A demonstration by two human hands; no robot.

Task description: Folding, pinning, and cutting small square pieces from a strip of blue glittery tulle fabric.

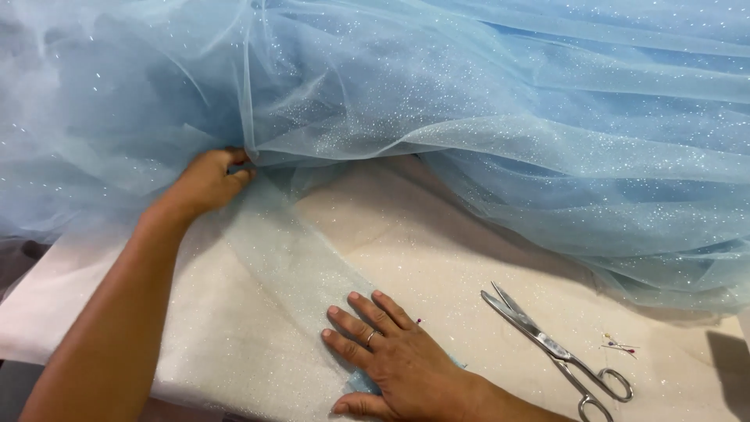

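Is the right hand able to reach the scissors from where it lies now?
Probably yes. The right hand lies flat on the tulle strip, and the scissors lie open on the table just to its right, with nothing between them.

No packages, no labels, no signs, no screens anywhere in view
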